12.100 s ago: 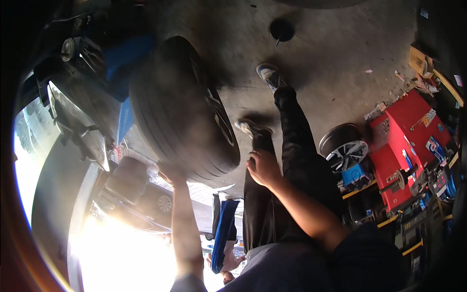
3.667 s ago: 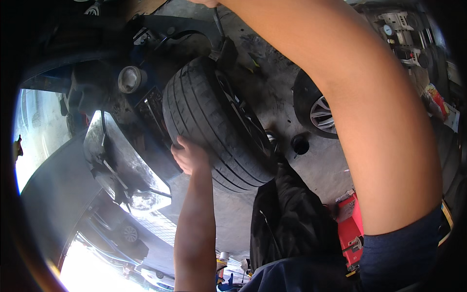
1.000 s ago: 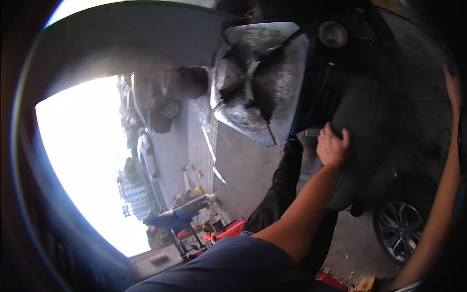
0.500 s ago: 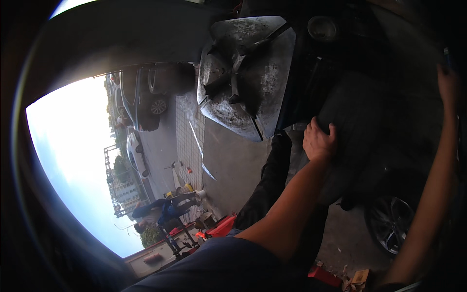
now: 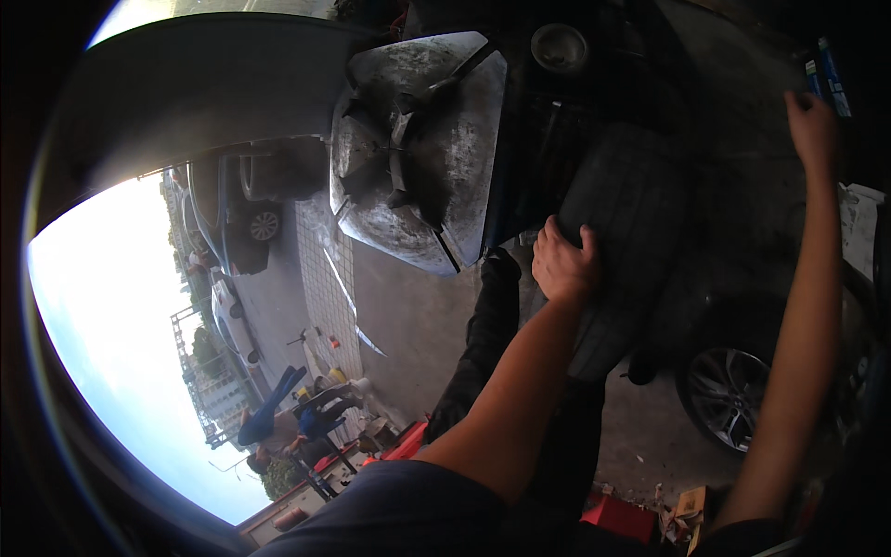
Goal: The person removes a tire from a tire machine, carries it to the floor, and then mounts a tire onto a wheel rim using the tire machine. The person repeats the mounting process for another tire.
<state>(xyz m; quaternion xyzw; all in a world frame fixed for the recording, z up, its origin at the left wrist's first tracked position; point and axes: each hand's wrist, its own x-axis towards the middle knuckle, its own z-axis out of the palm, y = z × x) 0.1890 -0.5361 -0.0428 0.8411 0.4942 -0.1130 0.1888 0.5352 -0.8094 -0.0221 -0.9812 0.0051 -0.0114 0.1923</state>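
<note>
- The left hand (image 5: 563, 265) presses flat on the tread of the dark tyre (image 5: 622, 241), fingers (image 5: 555, 243) spread and curled over its near shoulder: gripping the rubber, not wrapped around it.
- The tyre stands on edge at about two o'clock from the picture's centre, just beside the raised car's bare wheel hub (image 5: 557, 45), which shows near twelve o'clock.
- The right hand (image 5: 811, 130) reaches high at two o'clock, on the tyre's far side. It sits in deep shadow; I cannot tell whether its fingers are closed on anything.
- A grimy metal underbody shield (image 5: 418, 148) hangs at twelve o'clock, just left of the tyre.
- Down at four o'clock a loose alloy wheel (image 5: 733, 395) lies on the concrete floor (image 5: 408, 325), well apart from both hands.
- Risk, as I judge it: the grip is one-sided. With only a flat palm on the tread, the heavy tyre could roll or tip toward the person's legs.
- Poor light on the right side could also let that hand slip or miss its hold.
</note>
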